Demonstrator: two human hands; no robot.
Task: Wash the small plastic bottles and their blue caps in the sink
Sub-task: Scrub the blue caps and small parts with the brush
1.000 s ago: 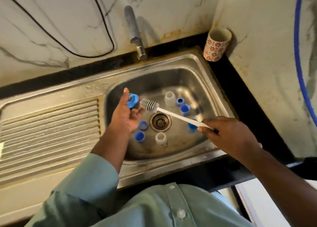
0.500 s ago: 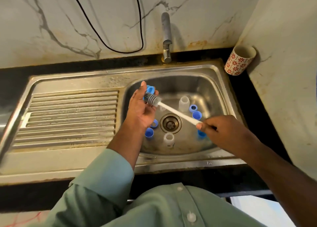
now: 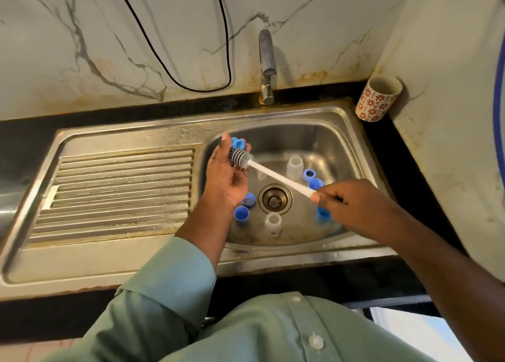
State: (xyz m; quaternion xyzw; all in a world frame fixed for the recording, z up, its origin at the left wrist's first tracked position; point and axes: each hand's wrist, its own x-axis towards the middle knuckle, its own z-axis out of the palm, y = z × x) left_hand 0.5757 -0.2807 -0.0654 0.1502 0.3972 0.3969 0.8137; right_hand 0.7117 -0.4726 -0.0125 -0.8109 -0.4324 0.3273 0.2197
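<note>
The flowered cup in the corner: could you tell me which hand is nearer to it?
Right. The right hand is below the flowered cup, over the sink's right side; the left hand is farther left.

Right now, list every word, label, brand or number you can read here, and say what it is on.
None can be read.
The cup bears only a red flower pattern, no words.
The bottles and blue caps in the sink show no legible marking.
</note>
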